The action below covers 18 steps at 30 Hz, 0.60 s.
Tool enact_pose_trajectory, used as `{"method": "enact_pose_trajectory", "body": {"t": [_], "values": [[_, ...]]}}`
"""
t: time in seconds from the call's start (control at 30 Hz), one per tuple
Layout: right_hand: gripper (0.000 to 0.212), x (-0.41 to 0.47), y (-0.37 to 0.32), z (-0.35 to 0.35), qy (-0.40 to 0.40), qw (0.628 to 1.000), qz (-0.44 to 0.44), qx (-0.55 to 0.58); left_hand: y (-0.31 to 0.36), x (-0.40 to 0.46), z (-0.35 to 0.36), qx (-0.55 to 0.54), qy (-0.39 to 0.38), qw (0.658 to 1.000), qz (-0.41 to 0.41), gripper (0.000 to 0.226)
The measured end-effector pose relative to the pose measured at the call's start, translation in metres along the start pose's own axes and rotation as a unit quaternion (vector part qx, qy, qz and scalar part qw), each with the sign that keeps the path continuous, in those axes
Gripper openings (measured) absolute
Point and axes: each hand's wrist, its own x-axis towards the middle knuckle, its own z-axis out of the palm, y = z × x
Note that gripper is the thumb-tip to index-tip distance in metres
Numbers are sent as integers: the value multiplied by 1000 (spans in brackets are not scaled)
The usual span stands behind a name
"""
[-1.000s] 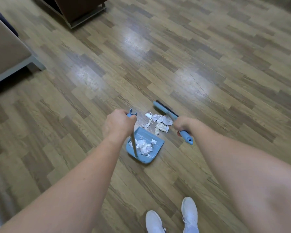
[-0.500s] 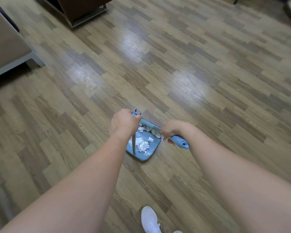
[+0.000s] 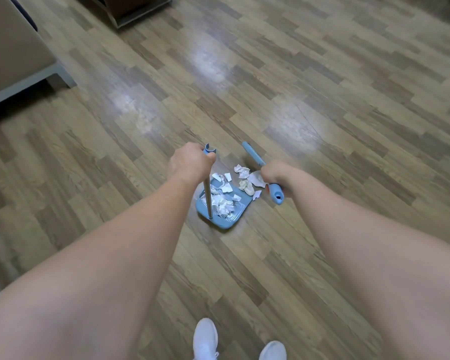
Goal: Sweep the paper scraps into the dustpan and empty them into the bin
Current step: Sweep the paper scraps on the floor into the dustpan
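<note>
Some scraps (image 3: pixel 222 201) lie in the dustpan (image 3: pixel 227 222), others (image 3: pixel 246 178) on the floor right of it.

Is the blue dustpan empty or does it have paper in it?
Not empty. The dustpan holds a heap of paper scraps, while more loose scraps lie on the floor beside it.

No legible text anywhere.

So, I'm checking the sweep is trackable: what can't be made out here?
Head view only:
- Bin: not in view.
- Brush bristles: blurred, partly behind the right hand.
- Dustpan near rim: partly behind its pole.
- Left hand fingers: hidden behind its back.
</note>
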Motion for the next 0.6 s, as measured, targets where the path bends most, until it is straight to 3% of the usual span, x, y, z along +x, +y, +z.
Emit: {"method": "enact_pose_trajectory", "body": {"t": [0.17,0.33,0.5,0.6], "values": [[20,11,7,25,-21,969,63,236,-4,6,-6,11,-10,1000,18,23],[14,8,-10,51,-24,932,71,355,-17,11,-22,21,-10,999,41,25],[11,-5,-22,45,-25,856,97,507,-24,11,-31,23,-5,999,47,24],[24,-6,-20,36,-29,842,71,534,-27,12,-34,11,-5,999,46,27]]}}
